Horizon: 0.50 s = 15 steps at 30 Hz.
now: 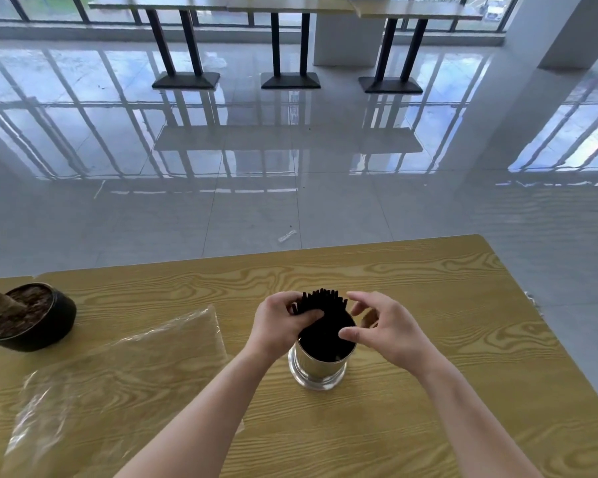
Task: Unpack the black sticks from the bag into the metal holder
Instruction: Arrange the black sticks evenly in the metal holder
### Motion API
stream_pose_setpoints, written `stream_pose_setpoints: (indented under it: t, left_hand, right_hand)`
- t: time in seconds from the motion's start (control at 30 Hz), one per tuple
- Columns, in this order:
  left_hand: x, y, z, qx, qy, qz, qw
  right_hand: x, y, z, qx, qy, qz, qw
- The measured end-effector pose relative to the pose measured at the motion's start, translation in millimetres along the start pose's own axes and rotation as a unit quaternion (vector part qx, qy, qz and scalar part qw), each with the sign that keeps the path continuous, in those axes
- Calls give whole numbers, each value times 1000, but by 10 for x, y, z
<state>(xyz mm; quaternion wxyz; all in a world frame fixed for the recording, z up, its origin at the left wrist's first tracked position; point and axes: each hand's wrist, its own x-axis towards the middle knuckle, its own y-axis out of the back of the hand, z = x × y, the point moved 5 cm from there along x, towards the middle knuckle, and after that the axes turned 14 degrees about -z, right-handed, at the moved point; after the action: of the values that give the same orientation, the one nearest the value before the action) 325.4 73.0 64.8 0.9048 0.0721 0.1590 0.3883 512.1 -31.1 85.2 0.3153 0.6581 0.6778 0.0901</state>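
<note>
The black sticks (320, 307) stand in the metal holder (320, 363) — left hand (283, 326) pinches the bundle, right hand (382, 331) hovers with loose, spread fingers. Better spread them evenly — holding the holder steady.

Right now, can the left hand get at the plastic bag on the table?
Probably yes. The bag lies on the table just left of the left hand, nothing between them. But that hand grips the sticks in the holder, so it would have to let go first.
</note>
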Motion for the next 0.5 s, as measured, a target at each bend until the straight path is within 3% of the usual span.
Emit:
stream_pose_setpoints:
  t: [0.23, 0.33, 0.5]
  left_hand:
    - [-198, 120, -7, -45, -28, 38, 998]
    - [-322, 85, -12, 40, -32, 35, 998]
    - [-381, 22, 21, 53, -40, 80, 995]
  right_hand:
    - [25, -77, -103, -49, -4, 119, 992]
    - [90, -29, -205, -59, 13, 112, 992]
    - [206, -1, -359, -84, 44, 87, 992]
